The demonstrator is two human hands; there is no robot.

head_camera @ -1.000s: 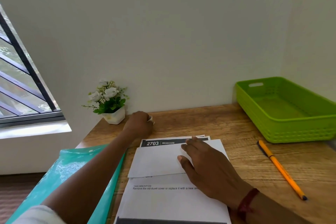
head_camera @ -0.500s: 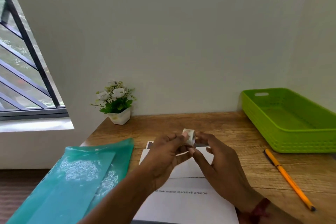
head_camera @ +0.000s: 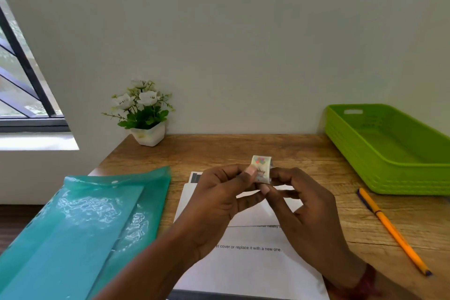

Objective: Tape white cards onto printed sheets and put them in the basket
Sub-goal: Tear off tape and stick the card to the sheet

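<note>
A small roll of patterned tape [head_camera: 261, 168] is held up above the desk between both hands. My left hand [head_camera: 222, 198] pinches it from the left with thumb and fingers. My right hand [head_camera: 302, 204] pinches it from the right and below. Under the hands lies a printed sheet [head_camera: 253, 268] with a white card [head_camera: 187, 198] on its upper part, mostly hidden by my hands. The green basket [head_camera: 389, 173] stands at the right of the desk with nothing in it.
A teal plastic folder [head_camera: 80, 229] lies at the left, hanging over the desk edge. An orange pencil [head_camera: 392, 229] lies to the right of the sheet. A small flower pot [head_camera: 146, 114] stands by the wall at the back left.
My left hand came back from beside the flower pot with the tape roll. My right hand lifted off the white card, and both hands now hold the roll over the sheet.
</note>
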